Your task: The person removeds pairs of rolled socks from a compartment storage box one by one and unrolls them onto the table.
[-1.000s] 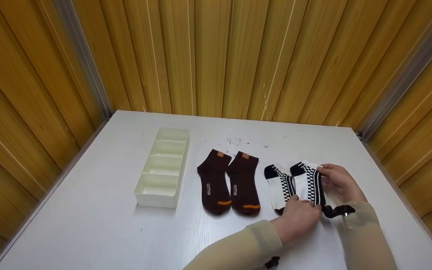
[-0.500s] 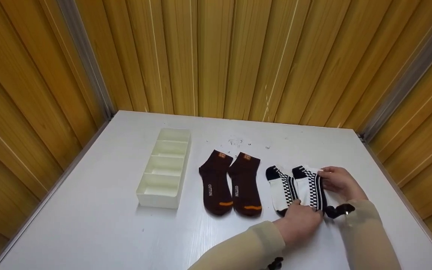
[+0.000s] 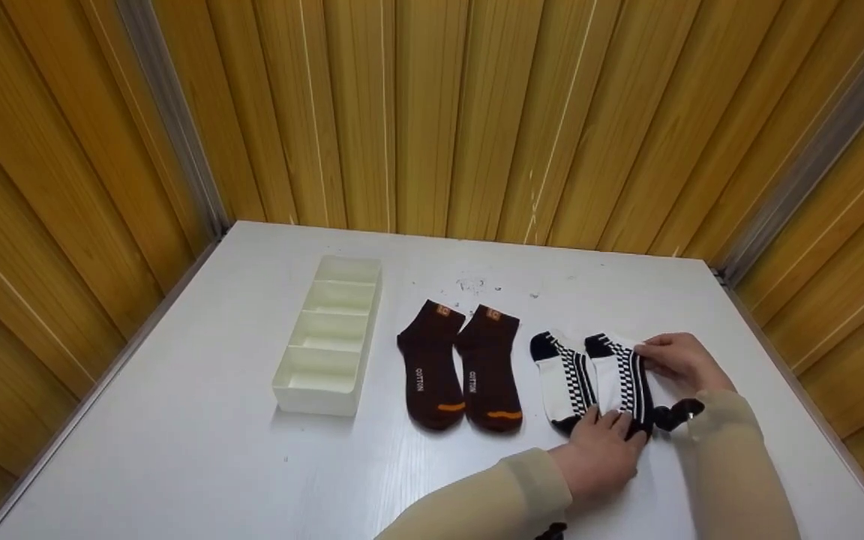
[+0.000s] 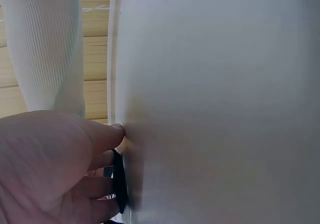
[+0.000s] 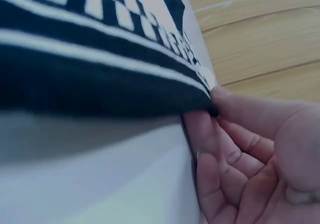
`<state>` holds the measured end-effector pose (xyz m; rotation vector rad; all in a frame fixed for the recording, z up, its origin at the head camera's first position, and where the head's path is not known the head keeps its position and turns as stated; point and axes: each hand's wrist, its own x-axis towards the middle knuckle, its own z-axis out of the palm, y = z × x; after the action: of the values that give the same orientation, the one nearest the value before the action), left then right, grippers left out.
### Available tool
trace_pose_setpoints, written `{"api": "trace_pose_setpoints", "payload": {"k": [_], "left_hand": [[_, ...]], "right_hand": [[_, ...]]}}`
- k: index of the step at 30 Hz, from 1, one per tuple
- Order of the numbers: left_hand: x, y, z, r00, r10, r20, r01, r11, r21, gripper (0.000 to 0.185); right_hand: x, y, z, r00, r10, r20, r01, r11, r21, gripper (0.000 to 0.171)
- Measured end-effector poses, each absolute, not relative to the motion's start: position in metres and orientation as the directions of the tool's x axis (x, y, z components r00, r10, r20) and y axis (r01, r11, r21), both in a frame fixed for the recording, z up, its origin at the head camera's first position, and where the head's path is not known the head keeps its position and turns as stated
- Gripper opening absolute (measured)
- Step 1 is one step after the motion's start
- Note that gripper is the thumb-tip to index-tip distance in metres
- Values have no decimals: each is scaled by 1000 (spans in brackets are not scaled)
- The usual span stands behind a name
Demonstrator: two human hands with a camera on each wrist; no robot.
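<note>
Left hand (image 3: 603,450) now lower on checkered sock's (image 3: 623,379) near edge.

Bright, even light from above; soft shadows under the white counter's (image 3: 177,450) things. Head view sharp, walls bowed at edges; both wrist views blurred, too close.

Looks like a staged recording booth, not a home. Ribbed yellow wood-look wall panels (image 3: 432,112) closing round a plain white table (image 3: 177,450).
</note>
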<state>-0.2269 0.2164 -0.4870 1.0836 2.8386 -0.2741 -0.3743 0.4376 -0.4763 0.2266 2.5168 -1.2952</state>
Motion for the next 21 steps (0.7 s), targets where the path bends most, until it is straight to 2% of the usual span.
{"api": "trace_pose_setpoints", "payload": {"k": [5, 10, 17, 21], "left_hand": [[-225, 216, -487, -744, 652, -143, 668, 733, -131, 52], [-225, 216, -485, -746, 648, -156, 665, 735, -130, 52], [-225, 217, -487, -741, 653, -156, 670, 734, -113, 49], [-226, 216, -487, -738, 657, -156, 674, 731, -105, 49]], "right_hand": [[-371, 439, -479, -944, 6, -329, 279, 544, -792, 49], [-372, 440, -480, -948, 21, -318, 271, 577, -770, 50], [-372, 437, -477, -943, 17, -332, 279, 583, -763, 41], [-374, 434, -472, -940, 16, -342, 274, 634, -723, 35]]}}
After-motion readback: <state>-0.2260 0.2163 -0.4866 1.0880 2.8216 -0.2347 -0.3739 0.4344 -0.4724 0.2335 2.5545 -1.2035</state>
